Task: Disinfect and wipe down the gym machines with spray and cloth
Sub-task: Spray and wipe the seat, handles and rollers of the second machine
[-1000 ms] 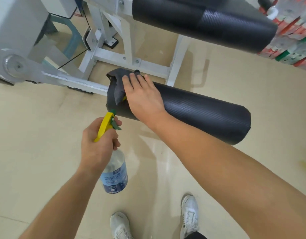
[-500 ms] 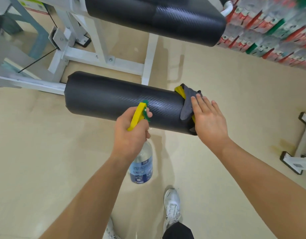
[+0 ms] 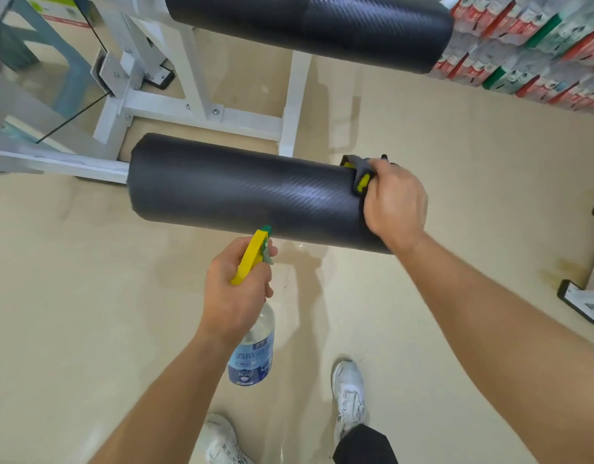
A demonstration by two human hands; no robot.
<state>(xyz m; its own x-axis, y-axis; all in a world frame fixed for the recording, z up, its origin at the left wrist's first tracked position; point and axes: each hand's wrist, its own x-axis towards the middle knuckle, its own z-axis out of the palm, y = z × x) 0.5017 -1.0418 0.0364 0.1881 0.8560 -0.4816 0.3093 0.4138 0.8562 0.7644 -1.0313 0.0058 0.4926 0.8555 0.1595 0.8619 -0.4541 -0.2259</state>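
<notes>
We see the right hand (image 3: 394,202) curled over the right end of the lower roller (image 3: 248,192), gripping a grey and yellow cloth (image 3: 359,165) against it. The left hand (image 3: 235,289) is closed around the neck of the bottle (image 3: 252,353). Its yellow trigger head sits just below the roller's near edge, and its clear body hangs down over the floor (image 3: 71,296). A second roller (image 3: 305,25) lies higher on the white frame (image 3: 195,112). Our white shoes (image 3: 349,393) stand below.
</notes>
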